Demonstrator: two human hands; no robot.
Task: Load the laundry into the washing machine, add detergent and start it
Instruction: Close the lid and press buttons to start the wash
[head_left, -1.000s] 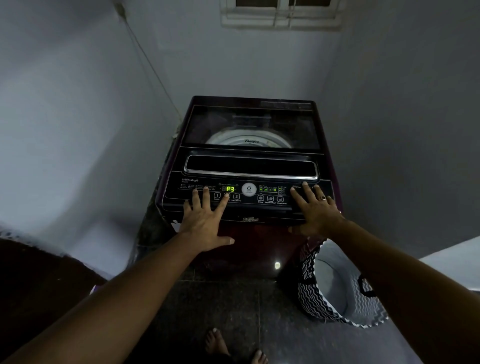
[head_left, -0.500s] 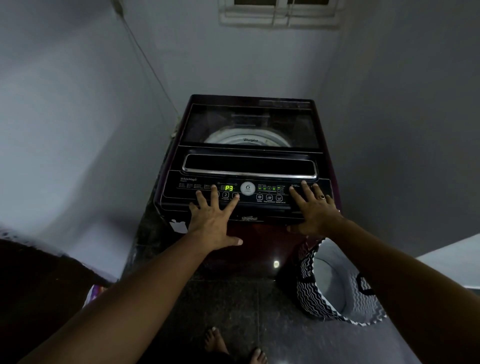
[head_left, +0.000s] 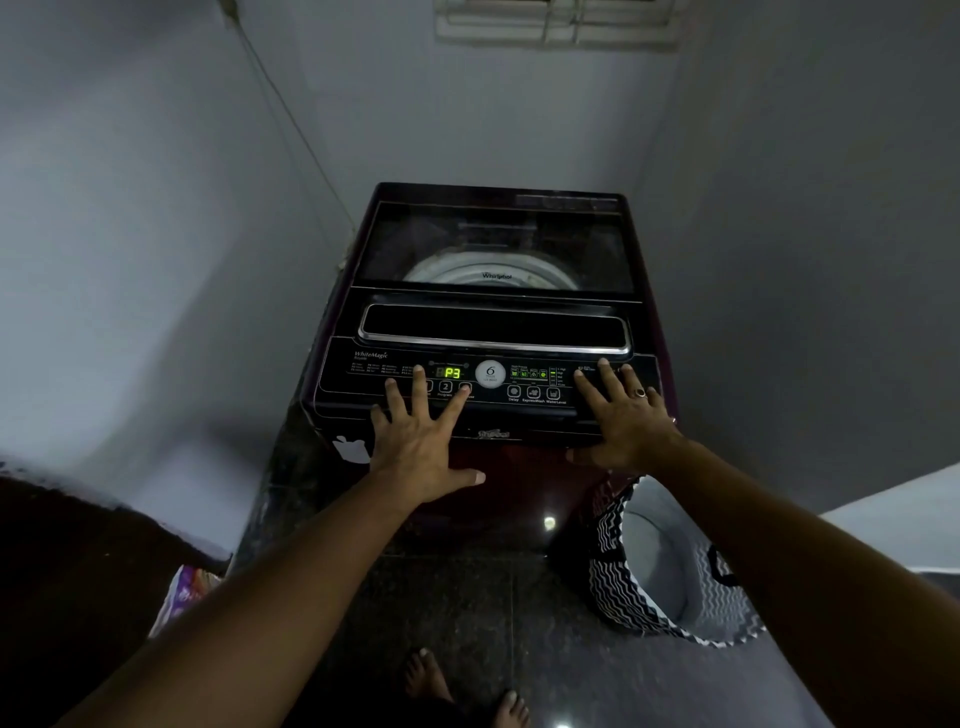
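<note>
Light: dim, bluish, brightest near window (head_left: 558, 23) far beyond left hand (head_left: 415, 441) and right hand (head_left: 628, 421) | Glow: green display (head_left: 452, 372) between them | Glare: small glint just below them | Edges: walls bow, lower-left corner black

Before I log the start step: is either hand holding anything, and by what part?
Nothing is held. The left hand touches the control panel with straight fingers; the right hand rests flat on its right end.
</note>
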